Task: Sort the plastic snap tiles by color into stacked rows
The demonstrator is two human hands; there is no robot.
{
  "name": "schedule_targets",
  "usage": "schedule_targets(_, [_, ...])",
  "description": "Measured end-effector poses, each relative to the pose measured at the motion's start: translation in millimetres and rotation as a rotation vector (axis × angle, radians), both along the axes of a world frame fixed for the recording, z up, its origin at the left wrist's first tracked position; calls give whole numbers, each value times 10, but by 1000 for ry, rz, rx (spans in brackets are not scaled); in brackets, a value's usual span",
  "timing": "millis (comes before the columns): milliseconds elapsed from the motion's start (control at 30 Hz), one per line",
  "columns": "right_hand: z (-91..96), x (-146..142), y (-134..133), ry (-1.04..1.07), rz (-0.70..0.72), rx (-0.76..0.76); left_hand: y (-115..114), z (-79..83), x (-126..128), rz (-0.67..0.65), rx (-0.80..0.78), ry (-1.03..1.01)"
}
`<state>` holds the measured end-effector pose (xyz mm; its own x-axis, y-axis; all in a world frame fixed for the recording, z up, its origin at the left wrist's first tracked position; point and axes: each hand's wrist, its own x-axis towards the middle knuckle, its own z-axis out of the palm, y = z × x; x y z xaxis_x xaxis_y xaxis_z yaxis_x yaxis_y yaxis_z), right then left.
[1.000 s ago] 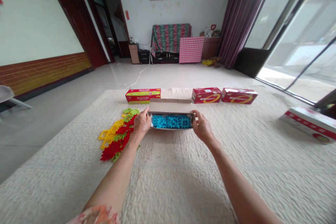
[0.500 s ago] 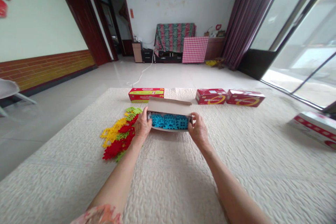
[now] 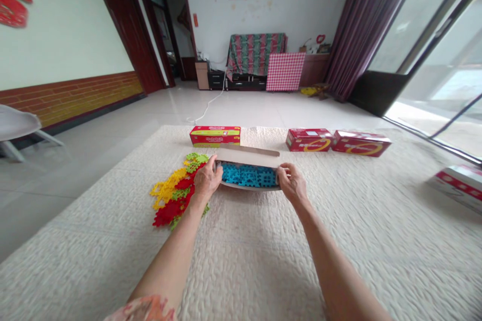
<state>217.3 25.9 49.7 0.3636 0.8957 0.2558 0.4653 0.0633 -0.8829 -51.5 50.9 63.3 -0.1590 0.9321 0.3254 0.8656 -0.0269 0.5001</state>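
Observation:
A long cardboard box (image 3: pixel 246 154) with its lid flap raised is held between my two hands. Blue plastic building pieces (image 3: pixel 248 175) fill it, lying flat and close together. My left hand (image 3: pixel 208 178) grips the left end, thumb over the edge. At the right end, my right hand (image 3: pixel 292 180) has its fingers closed on the box's side. Beside my left hand lies a pile of interlocking plastic pieces in red (image 3: pixel 169 210), yellow (image 3: pixel 167 188) and green (image 3: pixel 196 160), partly covered by my left forearm.
A red and yellow box (image 3: pixel 215 136) stands at the mat's far edge. Two dark red boxes (image 3: pixel 309 140) sit side by side farther right. A white and red box (image 3: pixel 461 185) lies at the far right. The quilted cream mat (image 3: pixel 241 261) spreads beneath everything.
The view has shifted slightly, so the whole scene sits farther right. The raised flap appears tipped a little lower. Both hands keep their hold on the box's ends.

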Motion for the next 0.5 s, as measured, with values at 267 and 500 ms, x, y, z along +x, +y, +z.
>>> schedule_targets(267, [17, -60, -47, 403, 26, -138, 40, -39, -74, 29, 113, -212])
schedule_targets(500, [104, -38, -97, 538, 120, -318, 200, -63, -99, 147, 75, -487])
